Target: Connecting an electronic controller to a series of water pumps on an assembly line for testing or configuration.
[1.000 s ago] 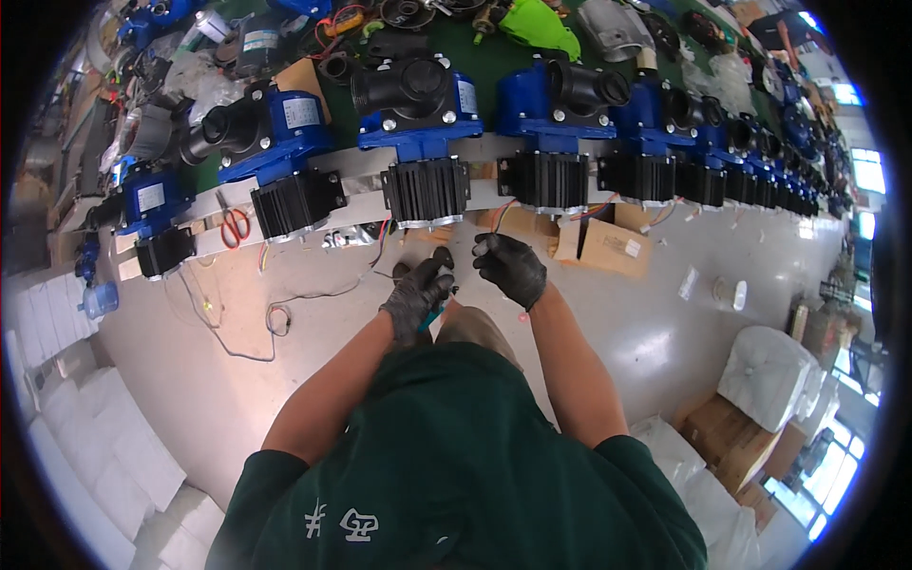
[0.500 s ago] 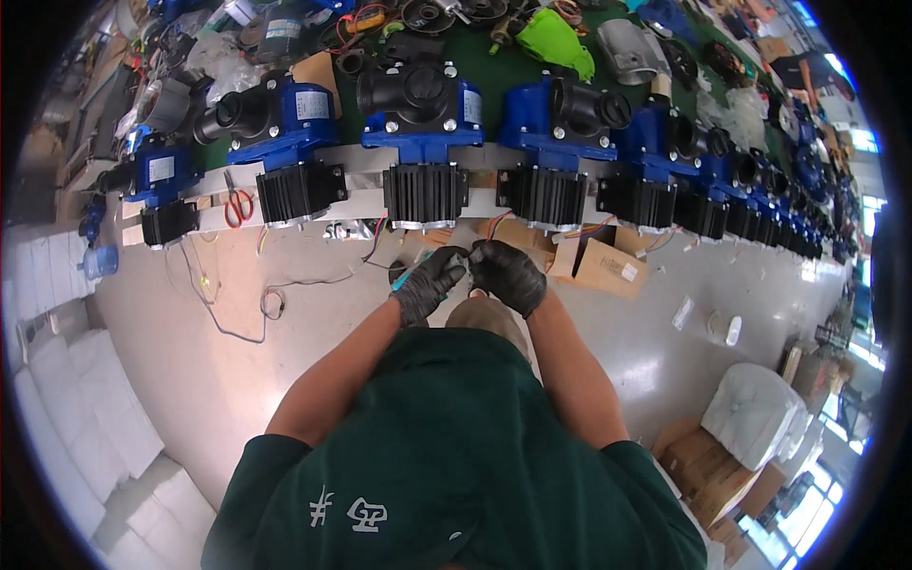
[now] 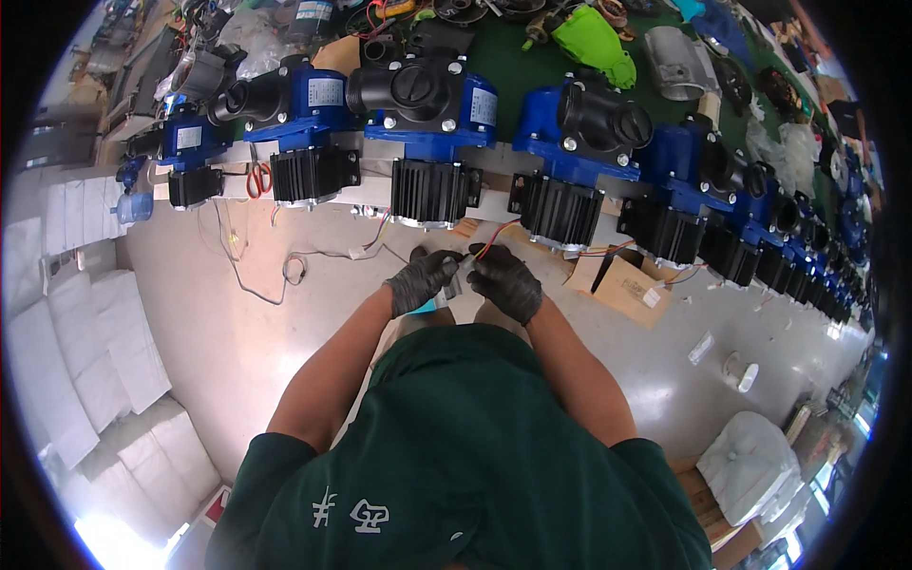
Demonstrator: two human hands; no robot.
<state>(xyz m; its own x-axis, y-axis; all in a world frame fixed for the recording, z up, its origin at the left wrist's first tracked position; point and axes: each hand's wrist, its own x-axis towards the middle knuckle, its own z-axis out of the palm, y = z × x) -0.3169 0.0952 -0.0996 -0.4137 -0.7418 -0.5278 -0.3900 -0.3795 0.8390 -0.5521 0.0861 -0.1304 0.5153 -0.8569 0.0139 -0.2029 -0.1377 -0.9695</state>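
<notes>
Both my hands wear dark gloves and meet in front of the row of blue-and-black pumps [image 3: 430, 180]. Closed fingers of my left hand [image 3: 421, 282] grip a small grey connector [image 3: 463, 267], and a turquoise item [image 3: 425, 307] shows beneath that hand. My right hand [image 3: 507, 285] is closed on thin red and yellow wires [image 3: 494, 236], which come from beneath the motor of a pump [image 3: 562, 211] and end between my fingers. Whether wires and connector are joined is hidden by the gloves.
Several pumps line the bench edge, with red-handled scissors [image 3: 258, 179] among them. A grey cable [image 3: 249, 294] trails over the floor at left. An open cardboard box [image 3: 627, 290] stands right of my hands; white foam-like blocks [image 3: 104, 351] are stacked far left.
The view has shifted, so the pumps sit further right. Red and yellow wires now show running into my right hand, and the grey connector shows more clearly between my hands.
</notes>
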